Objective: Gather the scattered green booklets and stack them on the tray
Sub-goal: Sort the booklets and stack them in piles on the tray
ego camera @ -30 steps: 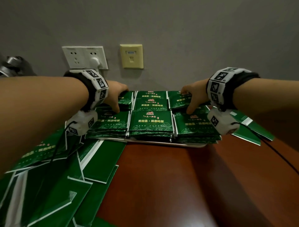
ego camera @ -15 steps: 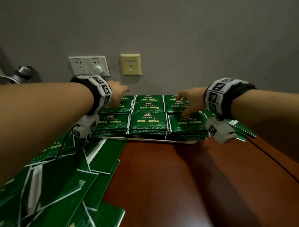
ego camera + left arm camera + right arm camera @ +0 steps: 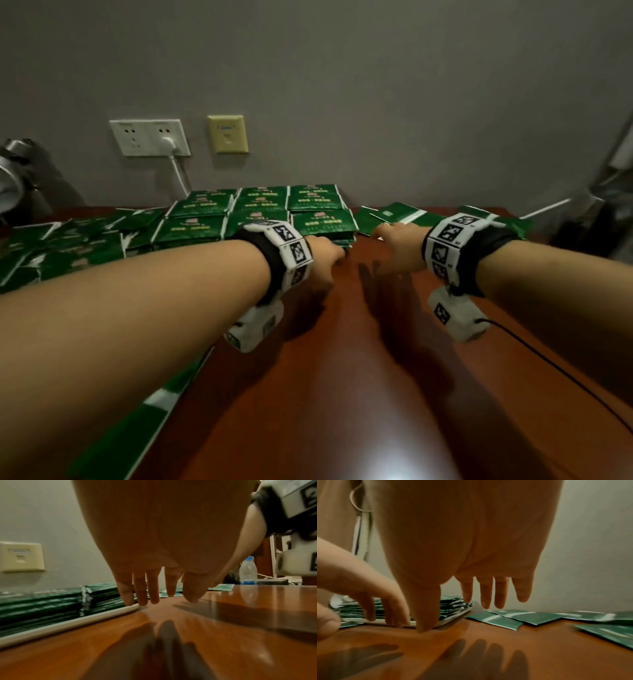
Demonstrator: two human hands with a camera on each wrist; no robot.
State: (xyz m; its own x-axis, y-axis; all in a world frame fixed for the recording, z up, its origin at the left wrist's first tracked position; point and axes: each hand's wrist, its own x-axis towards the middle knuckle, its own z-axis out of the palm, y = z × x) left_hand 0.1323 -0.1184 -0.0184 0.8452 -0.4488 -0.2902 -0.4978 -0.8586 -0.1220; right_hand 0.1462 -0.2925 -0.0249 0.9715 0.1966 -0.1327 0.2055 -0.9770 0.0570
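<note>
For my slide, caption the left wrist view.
Left hand, fingers straight, at the tray corner beside stacked green booklets.

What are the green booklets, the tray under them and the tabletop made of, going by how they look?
Booklets: probably glossy coated paper or foil-like film; thin, flat, with sheen on the covers and silvery edges.
Tray: looks like white plastic, perhaps enamelled metal; smooth, rounded rim, no grain.
Tabletop: seemingly reddish-brown wood or veneer under shiny varnish; it mirrors the light and the hands' shadows.

My left forearm point(image 3: 137, 308) hides the loose booklets point(image 3: 68, 246) at eight o'clock; my wristband point(image 3: 284, 253) covers the tray's point(image 3: 68, 623) near edge.
</note>
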